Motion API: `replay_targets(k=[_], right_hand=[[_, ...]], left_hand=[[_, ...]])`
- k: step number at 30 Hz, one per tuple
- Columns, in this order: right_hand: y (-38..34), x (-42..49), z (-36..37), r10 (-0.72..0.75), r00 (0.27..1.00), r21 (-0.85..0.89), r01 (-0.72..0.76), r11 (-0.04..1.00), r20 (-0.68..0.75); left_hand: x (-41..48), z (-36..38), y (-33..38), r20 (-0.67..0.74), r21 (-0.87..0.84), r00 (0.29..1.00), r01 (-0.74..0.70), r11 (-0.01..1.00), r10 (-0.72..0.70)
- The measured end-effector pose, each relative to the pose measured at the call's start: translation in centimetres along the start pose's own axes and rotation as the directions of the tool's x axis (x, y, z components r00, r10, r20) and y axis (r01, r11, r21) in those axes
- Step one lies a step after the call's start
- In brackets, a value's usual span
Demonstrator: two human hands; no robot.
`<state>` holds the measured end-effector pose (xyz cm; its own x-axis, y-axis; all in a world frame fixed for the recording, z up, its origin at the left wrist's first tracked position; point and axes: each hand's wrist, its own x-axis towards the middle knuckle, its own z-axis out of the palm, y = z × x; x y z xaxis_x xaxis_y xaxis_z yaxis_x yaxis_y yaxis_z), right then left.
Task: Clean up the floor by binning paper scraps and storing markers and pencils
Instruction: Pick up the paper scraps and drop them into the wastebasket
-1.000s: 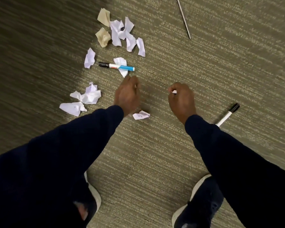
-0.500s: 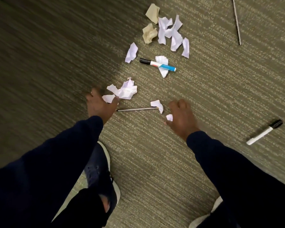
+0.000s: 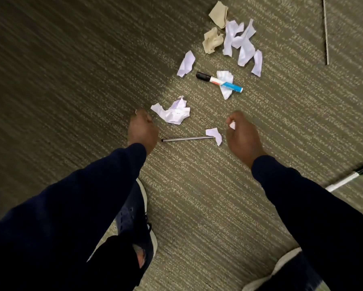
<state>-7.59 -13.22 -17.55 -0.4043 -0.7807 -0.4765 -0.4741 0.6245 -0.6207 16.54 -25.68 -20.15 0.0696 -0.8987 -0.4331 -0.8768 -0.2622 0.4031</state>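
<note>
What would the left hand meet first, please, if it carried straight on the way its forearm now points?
Going by the forearm's line, up and slightly right in the picture, the left hand would probably first meet the crumpled white scrap just beyond its knuckles. Height above the carpet is unclear.

striped carpet (image 3: 197,206), two dark shoes (image 3: 134,219).

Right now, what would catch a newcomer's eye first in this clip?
Torn paper scraps litter the carpet at upper right, with a blue marker lying across one just below. Nearer, the left hand and right hand flank a thin pencil.
</note>
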Motion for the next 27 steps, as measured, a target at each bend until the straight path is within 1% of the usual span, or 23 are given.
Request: replay_targets(k=[1, 3, 5, 6, 8, 10, 11, 14, 17, 19, 21, 23, 25, 27], right_hand=[[-0.8, 0.5, 0.4, 0.001, 1.000, -0.017, -0.001, 1.000, 0.018], [-2.1, 1.5, 1.3, 0.035, 0.998, -0.077, -0.031, 0.997, 0.047], [-2.9, 2.5, 1.9, 0.076, 0.994, -0.245, -0.053, 0.968, 0.084], [-3.1, 2.7, 2.3, 0.088, 0.991, -0.348, -0.047, 0.936, 0.103], [-3.2, 2.9, 2.9, 0.096, 0.989, -0.480, -0.029, 0.877, 0.116], [-3.2, 3.1, 3.5, 0.108, 0.990, -0.522, -0.043, 0.852, 0.093], [-3.1, 3.3, 3.8, 0.116, 0.990, -0.526, -0.055, 0.849, 0.083], [-3.1, 3.5, 3.9, 0.107, 0.990, -0.498, -0.044, 0.866, 0.097], [-2.5, 3.3, 3.2, 0.024, 0.993, -0.438, 0.030, 0.899, 0.117], [-1.7, 3.0, 2.5, -0.019, 0.993, -0.349, 0.061, 0.935, 0.121], [-0.9, 2.7, 1.7, 0.000, 0.995, -0.230, 0.024, 0.973, 0.103], [0.0, 2.5, 0.8, 0.038, 0.996, -0.142, -0.026, 0.990, 0.083], [0.7, 2.2, -0.2, 0.068, 0.996, -0.054, -0.065, 0.996, 0.062], [1.1, 1.7, -1.1, 0.121, 0.992, 0.105, -0.123, 0.987, 0.025]], left_hand=[[0.0, -0.3, 0.6, -0.024, -0.023, 0.999, -0.022, 0.999, 0.022], [0.1, -0.8, 1.8, -0.056, -0.048, 0.993, -0.111, 0.993, 0.108], [0.2, -0.8, 3.2, -0.036, -0.012, 0.972, -0.234, 0.972, 0.233], [0.2, -0.6, 3.8, 0.002, 0.045, 0.949, -0.314, 0.948, 0.314], [0.4, 0.1, 4.6, 0.149, 0.201, 0.880, -0.473, 0.858, 0.450], [0.8, 1.0, 4.8, 0.286, 0.319, 0.830, -0.553, 0.769, 0.478], [1.1, 1.4, 4.7, 0.315, 0.345, 0.825, -0.560, 0.754, 0.468], [1.5, 2.5, 4.6, 0.305, 0.338, 0.841, -0.534, 0.775, 0.447], [1.1, 2.9, 4.6, 0.301, 0.266, 0.838, -0.532, 0.804, 0.455], [0.8, 2.8, 4.8, 0.301, 0.239, 0.843, -0.520, 0.820, 0.447], [0.8, 2.5, 4.9, 0.305, 0.229, 0.850, -0.503, 0.834, 0.429], [0.8, 2.2, 4.9, 0.299, 0.175, 0.853, -0.489, 0.855, 0.427], [0.4, 1.7, 5.0, 0.271, 0.036, 0.859, -0.461, 0.887, 0.435], [-0.4, 0.8, 5.1, 0.243, -0.095, 0.881, -0.395, 0.914, 0.406]])
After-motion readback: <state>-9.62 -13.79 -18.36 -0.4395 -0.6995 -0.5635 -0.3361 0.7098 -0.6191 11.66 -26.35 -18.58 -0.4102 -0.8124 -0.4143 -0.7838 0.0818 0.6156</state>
